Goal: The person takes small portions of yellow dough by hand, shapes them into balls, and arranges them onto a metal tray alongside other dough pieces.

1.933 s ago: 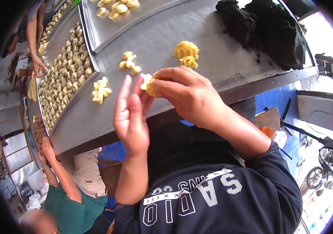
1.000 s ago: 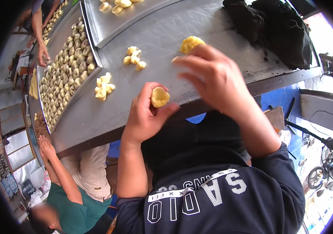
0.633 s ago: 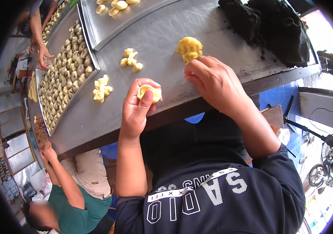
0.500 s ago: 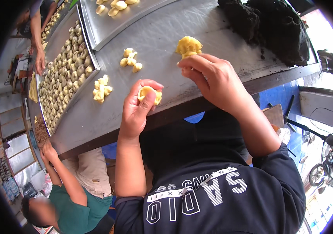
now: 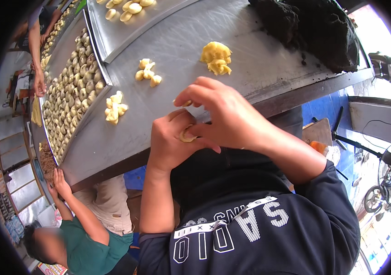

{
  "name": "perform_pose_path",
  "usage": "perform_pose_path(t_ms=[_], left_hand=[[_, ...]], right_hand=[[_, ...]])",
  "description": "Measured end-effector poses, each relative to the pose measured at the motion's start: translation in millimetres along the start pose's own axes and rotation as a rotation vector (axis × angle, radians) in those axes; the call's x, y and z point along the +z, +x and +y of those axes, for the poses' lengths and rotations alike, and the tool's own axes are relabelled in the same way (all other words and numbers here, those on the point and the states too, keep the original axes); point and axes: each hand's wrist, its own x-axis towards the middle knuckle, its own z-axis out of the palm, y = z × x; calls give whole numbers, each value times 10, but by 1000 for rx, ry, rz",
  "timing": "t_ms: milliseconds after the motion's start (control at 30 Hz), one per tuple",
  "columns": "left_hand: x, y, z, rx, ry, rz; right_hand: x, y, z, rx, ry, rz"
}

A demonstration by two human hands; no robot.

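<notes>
With the fingers of our left hand (image 5: 170, 140) curled round the yellow dough cup (image 5: 186, 138), our right hand (image 5: 225, 112) pinching a dough scrap (image 5: 187, 103), we judge the cup light, soft, easily torn, best cradled from below

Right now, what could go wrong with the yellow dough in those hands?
The dough piece in the left hand might get squashed or torn, because the right hand is right up against it. The small yellow bit at the right hand's fingers could drop. If it landed by the dark lump, loose crumbs might stick to it.
</notes>
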Motion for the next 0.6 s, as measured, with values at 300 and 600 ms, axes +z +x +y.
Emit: perform_pose_path(t_ms=[300,600], left_hand=[[-17,-120,-280,-202,-381,31],[-112,-151,-213,-364,-748,236]], right_hand=[[-649,458,256,-164,-612,107],[-626,-146,558,-286,-581,-83]])
